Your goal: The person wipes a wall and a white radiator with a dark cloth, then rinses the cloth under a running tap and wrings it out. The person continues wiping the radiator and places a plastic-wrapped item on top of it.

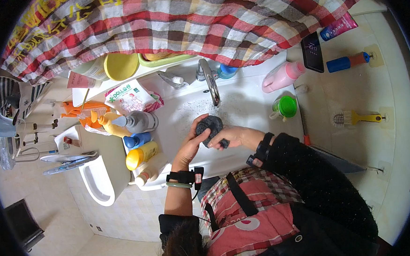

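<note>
A bunched dark grey cloth item (210, 127) is held between both hands over a white sink basin (177, 143) with soap suds in it. My left hand (192, 141) grips its left side, with the thumb pressed on top. My right hand (228, 137) closes on its lower right part, where a small end sticks out below the fingers. The chrome faucet (211, 82) stands just beyond the hands, its spout ending above them. Whether water runs from it, I cannot tell.
Pump bottles (139, 121), a yellow-capped bottle (141, 155) and a white packet (129, 97) crowd the basin's left side. At right are a pink bottle (283, 76) and a green cup (287, 106). A checked cloth (184, 23) hangs across the far side; a brush (357, 117) hangs at right.
</note>
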`<state>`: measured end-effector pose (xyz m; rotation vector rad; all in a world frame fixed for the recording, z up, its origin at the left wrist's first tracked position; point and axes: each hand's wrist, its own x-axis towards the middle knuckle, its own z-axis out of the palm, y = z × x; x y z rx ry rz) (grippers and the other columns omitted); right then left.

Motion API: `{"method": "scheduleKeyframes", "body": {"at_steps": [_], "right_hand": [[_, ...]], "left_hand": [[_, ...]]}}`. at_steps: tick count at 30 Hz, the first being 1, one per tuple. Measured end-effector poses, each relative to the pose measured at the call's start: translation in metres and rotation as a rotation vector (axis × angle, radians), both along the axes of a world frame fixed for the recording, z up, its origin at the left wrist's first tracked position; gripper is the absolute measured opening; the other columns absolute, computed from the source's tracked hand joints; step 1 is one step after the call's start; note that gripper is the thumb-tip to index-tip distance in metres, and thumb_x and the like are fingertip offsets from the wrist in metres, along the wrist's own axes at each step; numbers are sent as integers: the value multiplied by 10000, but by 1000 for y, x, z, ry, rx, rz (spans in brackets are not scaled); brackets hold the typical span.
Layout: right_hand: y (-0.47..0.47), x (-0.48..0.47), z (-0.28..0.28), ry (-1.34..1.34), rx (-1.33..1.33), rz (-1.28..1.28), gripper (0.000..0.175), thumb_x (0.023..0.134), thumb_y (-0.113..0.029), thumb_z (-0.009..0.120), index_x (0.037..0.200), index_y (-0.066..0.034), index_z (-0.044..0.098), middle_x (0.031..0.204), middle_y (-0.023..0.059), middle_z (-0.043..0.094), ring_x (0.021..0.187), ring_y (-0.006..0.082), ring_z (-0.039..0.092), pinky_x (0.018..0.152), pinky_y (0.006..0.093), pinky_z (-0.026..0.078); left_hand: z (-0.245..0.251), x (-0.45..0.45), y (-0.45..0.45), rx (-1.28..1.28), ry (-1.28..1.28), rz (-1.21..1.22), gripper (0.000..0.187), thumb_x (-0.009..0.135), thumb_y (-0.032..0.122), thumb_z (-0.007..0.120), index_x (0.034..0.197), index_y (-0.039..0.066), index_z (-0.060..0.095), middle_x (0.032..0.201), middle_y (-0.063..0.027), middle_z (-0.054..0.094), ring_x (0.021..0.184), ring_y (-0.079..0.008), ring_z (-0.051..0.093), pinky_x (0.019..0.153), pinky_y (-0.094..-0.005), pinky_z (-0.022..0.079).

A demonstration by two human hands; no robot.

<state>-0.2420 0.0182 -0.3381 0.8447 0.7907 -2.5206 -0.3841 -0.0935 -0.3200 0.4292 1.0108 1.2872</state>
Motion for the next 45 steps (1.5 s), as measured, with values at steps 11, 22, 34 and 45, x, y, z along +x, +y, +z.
{"method": "scheduleKeyframes", "body": {"at_steps": [11,22,34,45], "right_hand": [[0,-1,15,-40,121,125,279,774,-104,756,921,-125,520,737,-52,486,515,23,342,419,201,225],[-20,-1,-22,-26,836,29,332,638,-214,778,822,-17,585,727,63,600,683,179,585,589,335,470],[-4,12,-1,-94,488,240,310,708,-152,744,944,0,612,769,68,617,641,157,591,575,300,463],[-1,16,28,46,-173,90,249,789,-189,697,932,4,631,770,64,618,691,175,612,651,303,519]], "left_hand": [[-5,13,9,66,4,136,215,807,59,719,927,101,545,990,-6,525,926,-128,518,836,-274,438],[-24,34,15,-56,403,289,264,804,32,709,795,93,452,811,35,485,760,-72,464,700,-223,414],[-2,21,8,-56,115,71,583,782,141,746,1281,64,455,1158,-60,530,1048,-175,535,943,-308,422],[12,14,12,144,-168,33,503,748,18,684,1238,22,568,1335,-166,520,1249,-299,489,1038,-383,381]]}}
